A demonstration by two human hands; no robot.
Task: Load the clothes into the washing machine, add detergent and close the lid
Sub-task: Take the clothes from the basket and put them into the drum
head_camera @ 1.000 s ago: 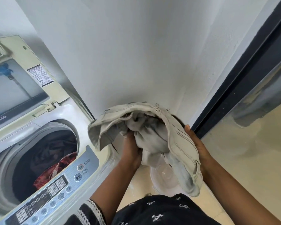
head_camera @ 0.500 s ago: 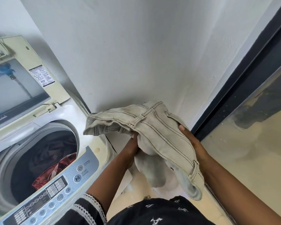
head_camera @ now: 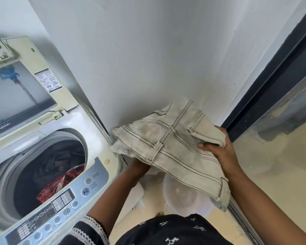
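Hiding left hand (head_camera: 140, 167), beige trousers (head_camera: 168, 149)

One washing machine (head_camera: 64, 156), one trousers (head_camera: 170, 147), two hands.

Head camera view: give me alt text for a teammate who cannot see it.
A person holds bunched beige trousers in both hands, right hand gripping the top, left hand underneath, beside an open top-loading washing machine. Its lid stands raised; dark and red clothes lie in the drum.
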